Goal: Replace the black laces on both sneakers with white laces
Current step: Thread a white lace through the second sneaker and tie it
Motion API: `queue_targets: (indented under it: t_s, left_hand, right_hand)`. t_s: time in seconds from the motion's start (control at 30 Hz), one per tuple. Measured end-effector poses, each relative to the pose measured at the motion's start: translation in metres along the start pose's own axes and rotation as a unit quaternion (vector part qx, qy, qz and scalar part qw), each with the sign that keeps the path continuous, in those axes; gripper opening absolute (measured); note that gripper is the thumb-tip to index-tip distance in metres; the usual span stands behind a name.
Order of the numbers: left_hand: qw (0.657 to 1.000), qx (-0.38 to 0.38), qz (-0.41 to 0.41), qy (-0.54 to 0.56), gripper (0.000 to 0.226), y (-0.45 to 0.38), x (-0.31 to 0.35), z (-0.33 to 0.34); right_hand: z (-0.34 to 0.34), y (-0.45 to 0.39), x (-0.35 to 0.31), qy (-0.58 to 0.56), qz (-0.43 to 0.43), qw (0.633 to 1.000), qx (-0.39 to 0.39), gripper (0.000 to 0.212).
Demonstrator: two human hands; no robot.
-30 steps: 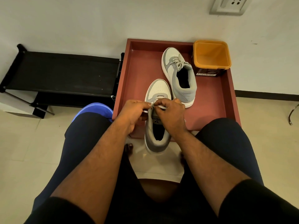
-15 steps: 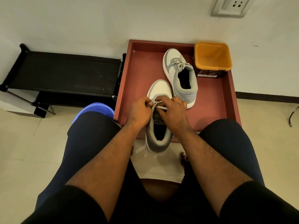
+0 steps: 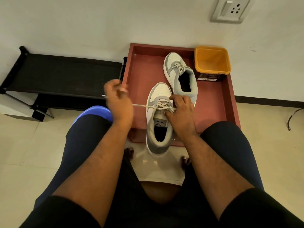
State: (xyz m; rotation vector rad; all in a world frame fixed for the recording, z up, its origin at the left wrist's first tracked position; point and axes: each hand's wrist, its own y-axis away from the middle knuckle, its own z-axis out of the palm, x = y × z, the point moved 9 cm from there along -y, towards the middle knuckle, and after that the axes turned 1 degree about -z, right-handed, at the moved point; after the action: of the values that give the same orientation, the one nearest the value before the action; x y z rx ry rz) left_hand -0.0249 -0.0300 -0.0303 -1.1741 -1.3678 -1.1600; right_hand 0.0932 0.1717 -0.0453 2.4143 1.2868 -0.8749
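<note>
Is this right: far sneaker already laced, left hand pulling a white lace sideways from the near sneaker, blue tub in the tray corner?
One error: the tub is orange, as the head view shows. The rest stands.

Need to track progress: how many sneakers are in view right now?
2. The near sneaker overhangs the front edge of the red tray, steadied by the right hand while the left hand pulls its lace. The far sneaker lies in the tray beside the orange container.

The near sneaker pairs smooth white panels with matt grey cloth; its lace looks woven. The red tray is matt, the orange tub smooth plastic, the floor glossy tile.
</note>
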Motion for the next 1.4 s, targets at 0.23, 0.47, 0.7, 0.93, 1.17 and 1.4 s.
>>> queue_targets:
  t_s: [0.23, 0.47, 0.7, 0.93, 1.17, 1.4]
  left_hand:
    - [0.855, -0.269, 0.029, -0.442, 0.021, 0.03, -0.029, 0.056]
    - [0.961, -0.081, -0.038, -0.263, 0.014, -0.007, -0.008, -0.006]
    - [0.894, -0.355, -0.214, 0.172, 0.024, 0.042, 0.013, 0.049]
    - [0.869, -0.403, -0.147, 0.248, 0.034, 0.051, 0.032, 0.059]
    - [0.909, -0.33, -0.108, 0.229, 0.029, 0.036, 0.03, 0.05]
    - [0.969, -0.188, 0.003, -0.162, 0.012, 0.011, 0.008, 0.028]
  right_hand:
    - [-0.001, 0.003, 0.007, -0.071, 0.04, 0.997, -0.002, 0.037]
    - [-0.005, 0.0, 0.012, -0.075, 0.051, 0.996, 0.001, 0.028]
    - [-0.017, 0.003, 0.019, -0.252, 0.098, 0.963, 0.017, 0.012]
    - [0.008, 0.029, -0.034, -0.561, 0.113, 0.802, -0.17, 0.007]
    - [0.028, 0.039, -0.047, -0.449, 0.093, 0.852, -0.253, 0.014]
    - [-0.01, 0.014, -0.001, -0.447, 0.17, 0.866, -0.148, 0.014]
